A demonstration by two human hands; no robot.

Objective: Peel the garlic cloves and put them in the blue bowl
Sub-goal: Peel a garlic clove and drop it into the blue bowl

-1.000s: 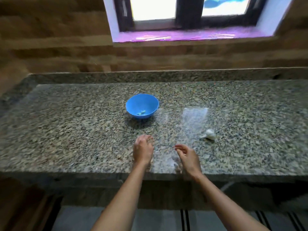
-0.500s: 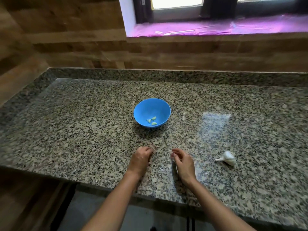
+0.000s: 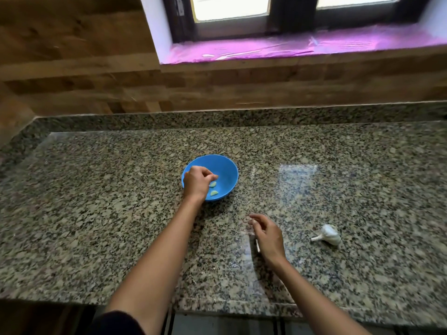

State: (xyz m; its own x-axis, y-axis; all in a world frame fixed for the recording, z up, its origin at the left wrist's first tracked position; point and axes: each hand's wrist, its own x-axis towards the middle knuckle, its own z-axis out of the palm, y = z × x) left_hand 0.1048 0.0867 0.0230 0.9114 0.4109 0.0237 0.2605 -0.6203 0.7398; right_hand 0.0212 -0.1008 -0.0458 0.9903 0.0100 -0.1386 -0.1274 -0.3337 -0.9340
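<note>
Left hand (image 3: 197, 183) now over blue bowl (image 3: 226, 169) (fingers curled, contents unclear); right hand (image 3: 267, 234) loosely open.

Open granite around the blue bowl, few things in the way

The blue bowl (image 3: 225, 170) stands mid-counter on the granite countertop (image 3: 96, 213), with bare stone to its left, behind it up to the raised granite lip (image 3: 217, 118), and far to its right. The left hand (image 3: 197, 183) covers the bowl's near-left rim, leaving the right side of the mouth open. Right and nearer than the bowl, the right hand (image 3: 267, 234) and a garlic bulb (image 3: 329, 235) sit apart, with a gap between them.
</note>
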